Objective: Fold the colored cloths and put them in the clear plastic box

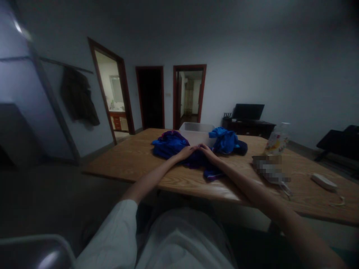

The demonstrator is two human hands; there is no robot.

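Observation:
A crumpled dark blue and purple garment [193,163] lies on the wooden table in front of me. My left hand [187,152] and my right hand [207,151] meet over it, fingertips close together, both closed on its cloth. More bright blue cloth [170,147] bunches just left of my left hand; whether it is the same garment I cannot tell. Behind my hands stands a translucent plastic bin [195,129]. To the right of it is another heap of blue clothing [225,141], with a dark bundle [241,148] beside it.
On the right of the wooden table [134,160] stand a clear bottle [277,139] and a blurred-out packet [269,171]. A white elongated object [324,182] with a cord lies near the right edge. A monitor [248,111] sits on a dark cabinet beyond.

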